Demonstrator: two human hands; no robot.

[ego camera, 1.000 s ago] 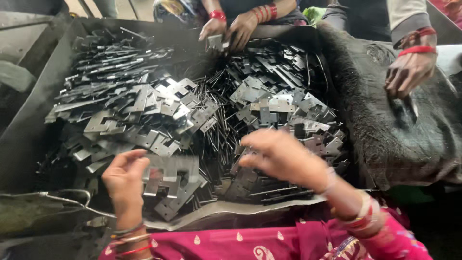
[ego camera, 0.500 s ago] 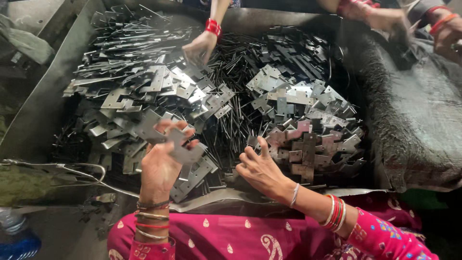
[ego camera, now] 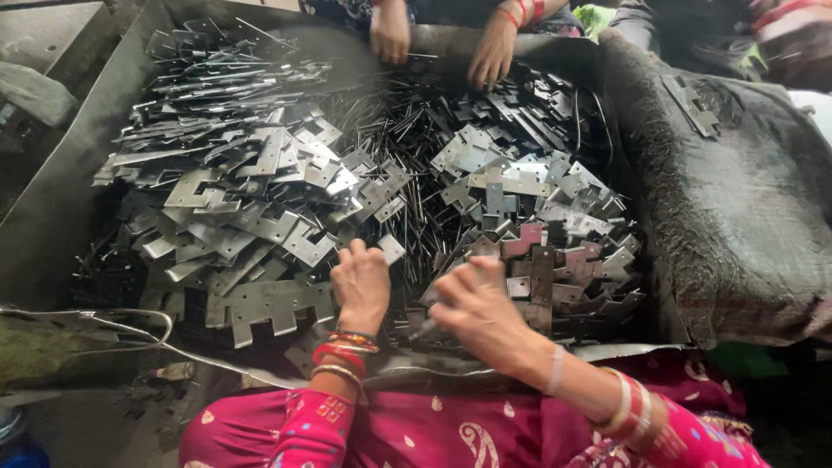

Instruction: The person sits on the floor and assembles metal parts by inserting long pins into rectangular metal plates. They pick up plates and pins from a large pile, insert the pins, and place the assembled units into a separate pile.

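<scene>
Grey metal tray (ego camera: 61, 199) filled with loose stamped parts, viewed from above; dark rough cloth (ego camera: 737, 217) draped over right edge.

- Left heap: flat notched metal plates (ego camera: 251, 199), piled at mixed angles.
- Centre: bundle of thin metal pins (ego camera: 416, 139), lying lengthwise between both heaps.
- Right heap: smaller hinge plates (ego camera: 529, 199) (several tinted pink by reflection).
- Left hand (ego camera: 360, 286): knuckles up, fingers curled down onto plates at near edge of left heap; whether anything is gripped cannot be told.
- Right hand (ego camera: 478, 310): just beside left hand, fingers closed around one thin pin (ego camera: 426, 328), tip pointing toward left hand.
- Far edge: two other hands (ego camera: 442, 39) of another person, resting on pins.
- Near left, outside tray: bent wire loop (ego camera: 104, 325).
</scene>
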